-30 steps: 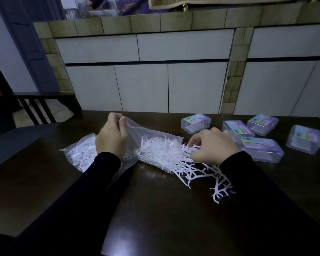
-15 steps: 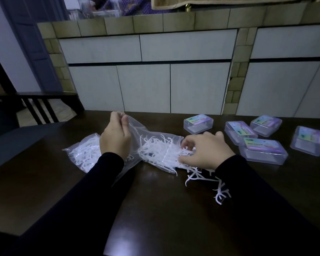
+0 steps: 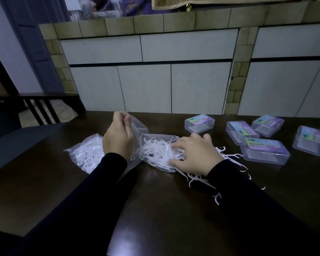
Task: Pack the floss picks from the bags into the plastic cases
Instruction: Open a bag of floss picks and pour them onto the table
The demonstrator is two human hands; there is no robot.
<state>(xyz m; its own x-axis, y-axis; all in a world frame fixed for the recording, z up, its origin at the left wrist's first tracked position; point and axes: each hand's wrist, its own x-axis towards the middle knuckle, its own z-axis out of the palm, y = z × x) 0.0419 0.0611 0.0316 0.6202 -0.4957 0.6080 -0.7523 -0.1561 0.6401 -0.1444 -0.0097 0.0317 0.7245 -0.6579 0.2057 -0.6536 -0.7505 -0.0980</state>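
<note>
Where the right hand (image 3: 196, 154) covers floss picks (image 3: 155, 152) — fingertips hidden.

A dark wooden bench (image 3: 155, 209) fills the foreground, its surface glossy. Behind it stands a run of pale cabinet doors (image 3: 144, 87) framed by olive-brown tiles (image 3: 236, 84). A dark slatted chair back (image 3: 39, 106) shows at the left, before a grey-blue door (image 3: 37, 43). Above the tiled ledge sit blurred items, perhaps bottles (image 3: 85, 8).
</note>
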